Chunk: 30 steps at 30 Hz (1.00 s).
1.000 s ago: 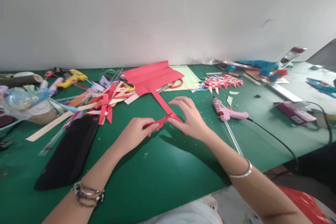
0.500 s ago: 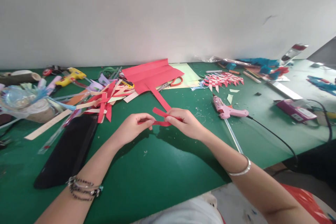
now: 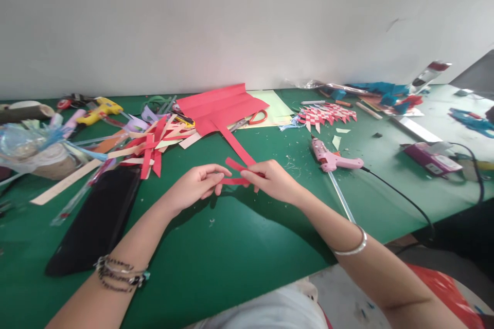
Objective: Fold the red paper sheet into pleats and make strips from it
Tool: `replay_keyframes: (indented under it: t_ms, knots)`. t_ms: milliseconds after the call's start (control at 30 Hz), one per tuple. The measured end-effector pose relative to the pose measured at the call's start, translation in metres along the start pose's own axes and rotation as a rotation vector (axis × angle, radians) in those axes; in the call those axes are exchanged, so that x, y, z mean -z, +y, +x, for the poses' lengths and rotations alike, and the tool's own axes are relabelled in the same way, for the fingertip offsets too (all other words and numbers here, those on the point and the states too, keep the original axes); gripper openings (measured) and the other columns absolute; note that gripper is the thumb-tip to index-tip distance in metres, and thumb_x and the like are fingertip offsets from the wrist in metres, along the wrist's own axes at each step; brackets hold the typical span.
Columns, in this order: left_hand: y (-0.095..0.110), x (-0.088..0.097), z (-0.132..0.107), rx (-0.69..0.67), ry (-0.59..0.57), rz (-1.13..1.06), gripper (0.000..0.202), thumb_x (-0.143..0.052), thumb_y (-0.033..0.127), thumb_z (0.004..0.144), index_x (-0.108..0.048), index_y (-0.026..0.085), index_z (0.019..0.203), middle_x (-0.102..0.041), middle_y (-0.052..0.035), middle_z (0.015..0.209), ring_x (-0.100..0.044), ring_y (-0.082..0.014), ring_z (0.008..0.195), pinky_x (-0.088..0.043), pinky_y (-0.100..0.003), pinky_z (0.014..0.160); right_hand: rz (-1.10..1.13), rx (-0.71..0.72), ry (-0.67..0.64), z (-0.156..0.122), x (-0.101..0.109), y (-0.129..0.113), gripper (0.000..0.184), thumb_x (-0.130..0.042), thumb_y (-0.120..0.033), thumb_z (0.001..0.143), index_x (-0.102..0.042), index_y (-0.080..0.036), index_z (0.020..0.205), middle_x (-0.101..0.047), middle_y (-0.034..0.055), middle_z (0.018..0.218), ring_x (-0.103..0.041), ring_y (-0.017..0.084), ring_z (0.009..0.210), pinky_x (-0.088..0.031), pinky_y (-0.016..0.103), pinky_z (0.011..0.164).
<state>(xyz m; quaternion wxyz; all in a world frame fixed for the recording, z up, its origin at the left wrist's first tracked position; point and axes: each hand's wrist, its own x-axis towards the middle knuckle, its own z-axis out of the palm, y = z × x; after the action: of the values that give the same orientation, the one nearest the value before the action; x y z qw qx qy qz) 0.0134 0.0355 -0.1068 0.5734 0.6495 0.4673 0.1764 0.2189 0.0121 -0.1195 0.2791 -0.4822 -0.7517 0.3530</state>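
Observation:
Just above the table, in the middle of the head view, my right hand [image 3: 275, 182] pinches a red paper strip [image 3: 233, 181] that is bent so one end points up and left. My left hand [image 3: 198, 186] has its thumb and fingertips closed at the strip's left end. Another straight red strip [image 3: 236, 147] runs from under a large creased red paper sheet [image 3: 219, 108] down to my right hand, which hides its near end. Orange-handled scissors [image 3: 258, 117] lie beside the sheet, on pale yellow paper [image 3: 275, 105].
Loose paper strips [image 3: 154, 146] are piled left of the sheet, near a yellow glue gun [image 3: 101, 110] and a black case [image 3: 98, 221]. On the right lie a pink glue gun [image 3: 334, 157] with its cord, a woven red-and-white paper piece [image 3: 326, 114] and a purple box [image 3: 431, 159].
My left fingers have shifted slightly left along the strip, and their grip looks looser. My right hand keeps its pinch, moving slightly. The view has shifted a little.

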Motion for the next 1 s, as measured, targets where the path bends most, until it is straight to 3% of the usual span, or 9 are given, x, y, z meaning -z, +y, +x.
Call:
replay_keyframes:
  t_ms: [133,233,300,433,533,633,800,933,1000]
  knots:
    - [-0.001,0.002,0.001,0.004,0.036,0.0,0.027,-0.047,0.04,0.08,-0.057,0.017,0.09,-0.053,0.0043,0.057,-0.032,-0.0056,0.041,-0.025,-0.02,0.044,0.093,0.157,0.121,0.0,0.006,-0.002,0.031,-0.04,-0.029,0.092,-0.068,-0.019,0.085,-0.066,0.005,0.097,-0.06,0.014,0.096,-0.043,0.026,0.082]
    - [-0.002,0.001,0.001,-0.007,-0.008,0.042,0.023,-0.047,0.038,0.079,-0.057,0.018,0.083,-0.053,0.0036,0.06,-0.035,-0.0064,0.043,-0.028,-0.021,0.046,0.076,0.287,-0.052,-0.001,0.009,-0.005,0.03,-0.046,-0.029,0.09,-0.069,-0.018,0.074,-0.056,0.0067,0.121,-0.046,0.017,0.12,-0.036,0.028,0.095]
    - [-0.002,-0.001,0.0,-0.037,-0.043,0.06,0.02,-0.047,0.037,0.078,-0.055,0.018,0.078,-0.053,0.0035,0.062,-0.037,-0.0069,0.045,-0.03,-0.021,0.047,0.043,0.305,-0.167,-0.002,0.008,-0.005,0.029,-0.05,-0.029,0.088,-0.068,-0.017,0.069,-0.056,0.0074,0.118,-0.051,0.017,0.113,-0.038,0.028,0.093]
    - [-0.002,-0.005,-0.001,-0.102,-0.078,0.04,0.017,-0.042,0.031,0.078,-0.052,0.018,0.073,-0.055,0.0026,0.065,-0.039,-0.0074,0.048,-0.033,-0.021,0.049,0.006,0.273,-0.231,-0.001,0.003,-0.003,0.03,-0.05,-0.028,0.088,-0.065,-0.016,0.065,-0.061,0.0041,0.083,-0.058,0.012,0.079,-0.042,0.026,0.08]
    - [-0.001,-0.007,-0.002,-0.118,-0.079,0.067,0.018,-0.04,0.028,0.078,-0.054,0.018,0.073,-0.058,0.002,0.066,-0.04,-0.008,0.049,-0.034,-0.022,0.05,-0.002,0.243,-0.19,0.0,0.001,-0.003,0.027,-0.052,-0.027,0.087,-0.064,-0.016,0.065,-0.058,0.0052,0.091,-0.055,0.014,0.092,-0.039,0.029,0.087]
    - [0.0,-0.007,-0.004,-0.122,-0.091,0.123,0.018,-0.042,0.025,0.076,-0.058,0.018,0.072,-0.056,0.0032,0.064,-0.04,-0.0084,0.051,-0.033,-0.021,0.05,0.101,0.249,-0.251,-0.001,-0.001,-0.005,0.028,-0.049,-0.025,0.088,-0.061,-0.015,0.064,-0.057,0.0059,0.1,-0.054,0.014,0.097,-0.039,0.027,0.088]
    - [0.003,-0.006,-0.007,-0.138,-0.103,0.13,0.025,-0.035,0.028,0.08,-0.057,0.018,0.071,-0.057,0.0024,0.065,-0.044,-0.0102,0.055,-0.036,-0.022,0.055,0.104,0.189,-0.286,0.0,-0.004,-0.002,0.033,-0.047,-0.029,0.088,-0.057,-0.015,0.06,-0.053,-0.0014,0.063,-0.048,0.008,0.057,-0.038,0.022,0.062]
    - [0.004,-0.005,-0.007,-0.203,-0.076,0.114,0.044,-0.024,0.046,0.087,-0.057,0.017,0.083,-0.059,-0.0002,0.071,-0.041,-0.0106,0.054,-0.037,-0.024,0.056,-0.017,0.156,-0.173,0.001,-0.005,0.0,0.034,-0.049,-0.029,0.087,-0.057,-0.015,0.058,-0.048,-0.0041,0.059,-0.047,0.007,0.057,-0.034,0.025,0.074]
    - [0.003,-0.005,-0.006,-0.204,-0.021,0.183,0.043,-0.032,0.052,0.085,-0.057,0.018,0.084,-0.057,0.0005,0.068,-0.039,-0.0103,0.053,-0.034,-0.023,0.052,-0.084,0.137,-0.141,0.0,-0.004,-0.001,0.035,-0.049,-0.029,0.087,-0.055,-0.015,0.056,-0.045,-0.0056,0.056,-0.047,0.006,0.058,-0.03,0.03,0.083]
